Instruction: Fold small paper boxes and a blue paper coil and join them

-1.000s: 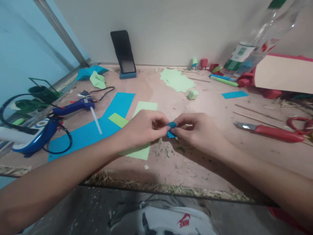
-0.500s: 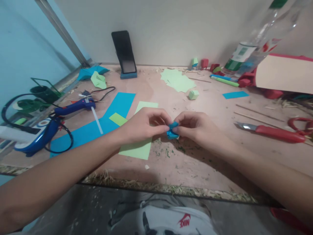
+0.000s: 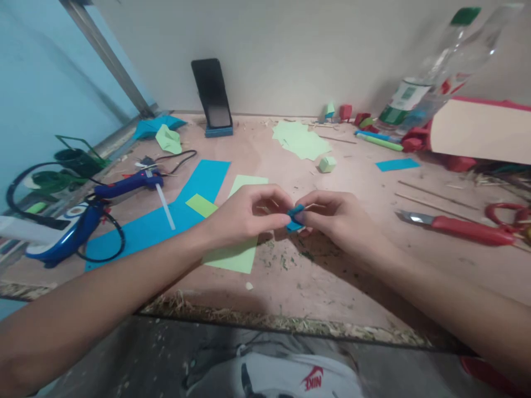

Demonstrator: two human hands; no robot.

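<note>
the left hand (image 3: 259, 215) and the right hand (image 3: 332, 215) pinch together a small folded blue paper piece (image 3: 295, 224), above the middle of the bench (image 3: 290, 301), toward its near edge. its visible part slants away and rightward, creased and matte; fingers hide the rest.

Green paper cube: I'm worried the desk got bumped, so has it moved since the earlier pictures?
No: the green paper cube keeps its place on the tabletop, right of the phone stand.
</note>
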